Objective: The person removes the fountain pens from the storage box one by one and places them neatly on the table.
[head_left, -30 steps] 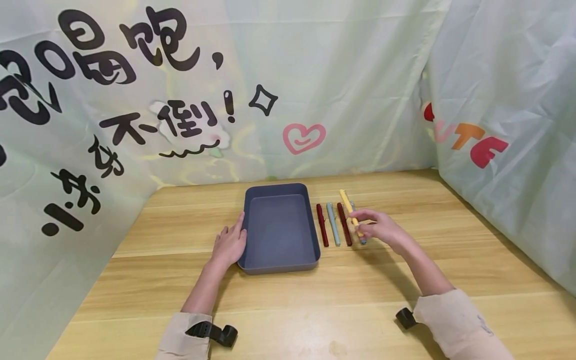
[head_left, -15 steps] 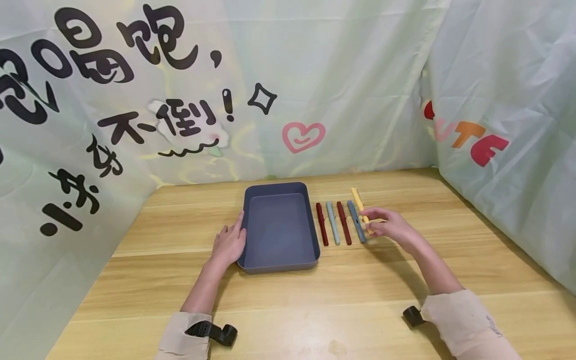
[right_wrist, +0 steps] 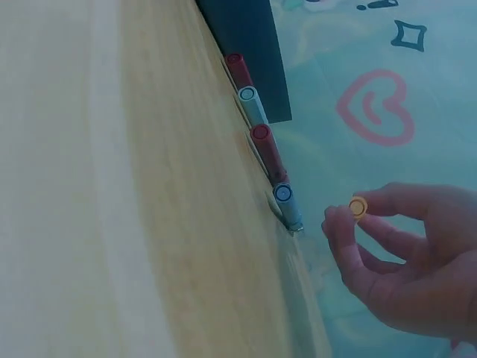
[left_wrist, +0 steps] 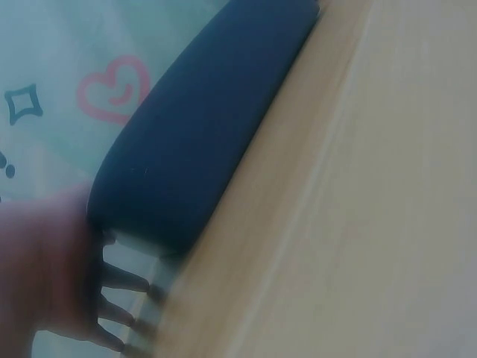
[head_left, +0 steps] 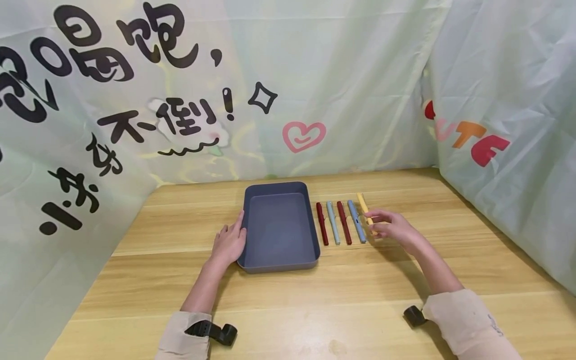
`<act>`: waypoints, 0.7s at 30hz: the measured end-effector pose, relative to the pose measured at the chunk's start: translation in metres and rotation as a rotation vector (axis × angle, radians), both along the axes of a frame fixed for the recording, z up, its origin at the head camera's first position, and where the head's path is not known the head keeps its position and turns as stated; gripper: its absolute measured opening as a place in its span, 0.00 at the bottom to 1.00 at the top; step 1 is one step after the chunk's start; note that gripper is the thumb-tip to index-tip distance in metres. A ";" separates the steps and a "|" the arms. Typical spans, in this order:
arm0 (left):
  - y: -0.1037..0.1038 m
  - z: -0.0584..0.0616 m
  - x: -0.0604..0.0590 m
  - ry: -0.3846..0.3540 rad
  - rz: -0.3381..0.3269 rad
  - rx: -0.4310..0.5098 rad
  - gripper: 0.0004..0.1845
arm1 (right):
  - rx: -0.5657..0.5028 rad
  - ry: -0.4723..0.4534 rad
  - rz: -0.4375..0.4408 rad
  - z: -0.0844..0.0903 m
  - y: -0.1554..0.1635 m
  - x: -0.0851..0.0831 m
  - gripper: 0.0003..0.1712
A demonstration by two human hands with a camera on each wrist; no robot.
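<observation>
Head view shows the yellow pen [head_left: 362, 207] pinched at its near end by the right hand [head_left: 390, 230], just right of a blue pen [head_left: 356, 228] in a row of pens on the wooden table [head_left: 405, 280]. Left hand [head_left: 229, 243] rests with relaxed fingers against the dark tray [head_left: 278, 227].

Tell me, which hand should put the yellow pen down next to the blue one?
Probably the right hand: it already pinches the yellow pen beside the blue pen. The left hand rests against the tray.
</observation>
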State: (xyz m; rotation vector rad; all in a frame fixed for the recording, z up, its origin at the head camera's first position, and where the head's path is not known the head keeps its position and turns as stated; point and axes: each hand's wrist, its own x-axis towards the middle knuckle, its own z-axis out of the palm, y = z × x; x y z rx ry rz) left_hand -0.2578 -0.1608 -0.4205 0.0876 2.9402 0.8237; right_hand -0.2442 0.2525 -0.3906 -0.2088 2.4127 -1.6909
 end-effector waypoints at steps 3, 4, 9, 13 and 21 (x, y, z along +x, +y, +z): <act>0.000 0.000 -0.001 -0.001 -0.002 -0.002 0.28 | -0.004 -0.016 -0.006 -0.003 0.002 -0.001 0.24; 0.000 0.000 -0.001 -0.002 -0.003 -0.003 0.28 | -0.002 -0.023 -0.008 -0.004 0.002 -0.001 0.24; -0.001 0.000 -0.001 -0.001 -0.005 -0.005 0.29 | 0.011 -0.045 -0.007 -0.008 0.003 -0.003 0.25; -0.001 0.001 0.000 0.001 -0.004 -0.003 0.28 | 0.009 -0.057 -0.007 -0.010 0.003 -0.005 0.26; -0.001 0.000 0.000 0.004 -0.004 0.008 0.28 | 0.030 -0.044 -0.054 -0.012 0.001 -0.003 0.27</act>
